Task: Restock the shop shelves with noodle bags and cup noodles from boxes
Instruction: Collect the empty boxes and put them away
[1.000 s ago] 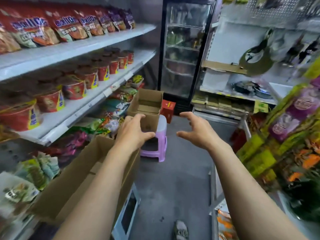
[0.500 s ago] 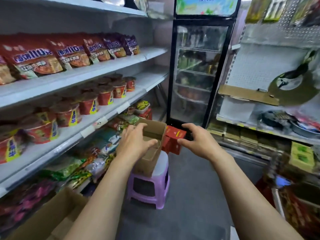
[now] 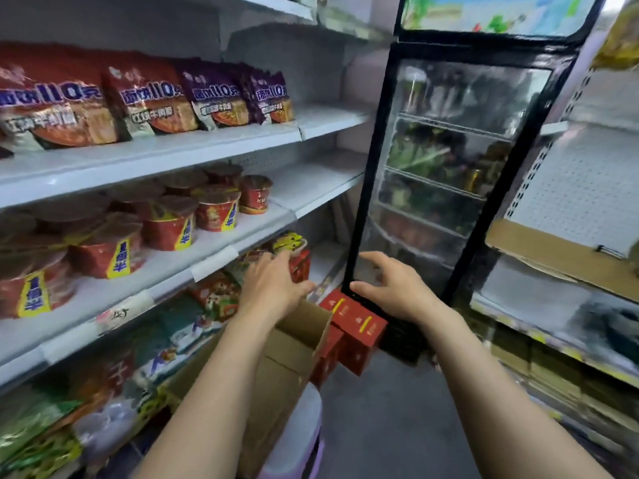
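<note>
An open brown cardboard box [image 3: 294, 354] stands on a purple plastic stool [image 3: 301, 440] in the aisle. My left hand [image 3: 273, 285] reaches out just above the box's far flap, fingers spread and holding nothing. My right hand [image 3: 390, 285] hovers open to the right of the box, above red cartons [image 3: 356, 326]. Red and purple noodle bags [image 3: 145, 98] line the upper shelf. Red cup noodles [image 3: 166, 226] fill the middle shelf on the left.
The white shelving [image 3: 214, 146] has bare room at its right ends. A glass-door fridge [image 3: 446, 167] stands straight ahead. Mixed snack packets [image 3: 173, 326] crowd the lower shelf. Another rack [image 3: 560, 257] with cardboard and goods runs along the right.
I have moved closer to the box on the stool and the view has tilted up. Both hands have come forward over the box, still holding nothing.
</note>
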A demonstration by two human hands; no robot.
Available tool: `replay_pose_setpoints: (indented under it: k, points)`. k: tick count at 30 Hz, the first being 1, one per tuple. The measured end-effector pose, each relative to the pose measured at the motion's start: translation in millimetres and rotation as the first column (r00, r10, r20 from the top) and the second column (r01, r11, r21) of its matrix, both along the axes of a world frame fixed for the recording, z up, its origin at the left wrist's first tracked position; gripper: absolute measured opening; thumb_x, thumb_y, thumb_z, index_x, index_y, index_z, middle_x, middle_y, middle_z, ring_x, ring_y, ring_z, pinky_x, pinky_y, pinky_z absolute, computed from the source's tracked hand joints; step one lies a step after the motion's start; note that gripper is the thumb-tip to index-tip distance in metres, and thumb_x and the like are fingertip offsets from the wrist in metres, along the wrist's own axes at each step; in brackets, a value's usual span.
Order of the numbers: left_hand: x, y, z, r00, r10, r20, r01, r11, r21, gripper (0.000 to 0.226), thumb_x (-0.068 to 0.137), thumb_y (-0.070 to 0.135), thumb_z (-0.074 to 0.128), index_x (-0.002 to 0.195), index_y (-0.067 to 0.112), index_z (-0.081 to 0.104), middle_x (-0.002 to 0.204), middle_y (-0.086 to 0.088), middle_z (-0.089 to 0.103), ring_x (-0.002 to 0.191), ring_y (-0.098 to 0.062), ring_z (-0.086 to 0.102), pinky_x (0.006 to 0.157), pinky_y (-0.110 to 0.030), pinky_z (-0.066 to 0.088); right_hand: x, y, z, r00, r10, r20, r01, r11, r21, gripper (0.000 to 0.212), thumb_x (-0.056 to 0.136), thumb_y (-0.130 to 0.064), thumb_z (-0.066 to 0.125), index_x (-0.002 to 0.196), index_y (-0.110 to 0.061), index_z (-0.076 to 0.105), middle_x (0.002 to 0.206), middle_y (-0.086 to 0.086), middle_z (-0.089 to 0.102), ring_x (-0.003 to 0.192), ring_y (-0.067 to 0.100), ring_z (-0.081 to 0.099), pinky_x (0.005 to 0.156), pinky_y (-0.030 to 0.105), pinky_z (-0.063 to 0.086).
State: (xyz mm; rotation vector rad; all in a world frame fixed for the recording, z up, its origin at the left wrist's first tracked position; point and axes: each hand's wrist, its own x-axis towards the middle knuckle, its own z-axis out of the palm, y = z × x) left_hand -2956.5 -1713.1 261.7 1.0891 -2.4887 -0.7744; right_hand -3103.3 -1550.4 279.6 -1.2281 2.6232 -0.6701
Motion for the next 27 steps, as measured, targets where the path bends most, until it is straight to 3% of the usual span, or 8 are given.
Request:
replay_pose_setpoints:
  k: [6,12,19,27]
  points:
    - [-98,-59,6,0.993,0.102,0.050,-0.103,0.995,0.001,0.074,0.079,0.057,0.071,0.141,0.027,0.044,0.139,-0.009,0.048,0.130,-0.031,0.043,0.105,-0.047,0.043,-113,-76,2,0.994,0.107,0.016,-0.107,0.994,0.010,0.066,0.091,-0.051,0.065,0.148,-0.030,0.041,0.141,0.005,0.055,0.125,0.024,0.054,0.102,0.035,0.044]
    - [-129,-101,-6,0.923,0.378,0.073,-0.380,0.925,0.014,0.063,0.083,0.055,0.069,0.136,0.030,0.045,0.134,-0.006,0.047,0.129,-0.028,0.040,0.101,-0.043,0.044,-188,-177,-13,0.929,0.366,0.057,-0.367,0.930,-0.001,0.065,0.087,-0.054,0.069,0.144,-0.035,0.045,0.140,0.002,0.056,0.121,0.022,0.058,0.102,0.039,0.048]
    - [-132,-86,-44,0.692,0.712,0.123,-0.722,0.684,0.100,0.065,0.081,0.054,0.071,0.133,0.021,0.049,0.133,-0.011,0.051,0.125,-0.032,0.046,0.102,-0.043,0.044,-205,-269,-42,0.674,0.729,0.117,-0.738,0.670,0.080,0.063,0.088,-0.049,0.070,0.144,-0.031,0.048,0.143,0.003,0.055,0.123,0.023,0.057,0.102,0.037,0.048]
    - [-88,-43,-102,0.425,0.863,0.273,-0.904,0.389,0.178,0.068,0.077,0.055,0.072,0.124,0.010,0.051,0.127,-0.018,0.058,0.119,-0.036,0.054,0.097,-0.043,0.047,-140,-308,-79,0.385,0.899,0.207,-0.912,0.338,0.232,0.063,0.091,-0.048,0.067,0.145,-0.023,0.048,0.144,0.005,0.055,0.126,0.024,0.055,0.095,0.029,0.044]
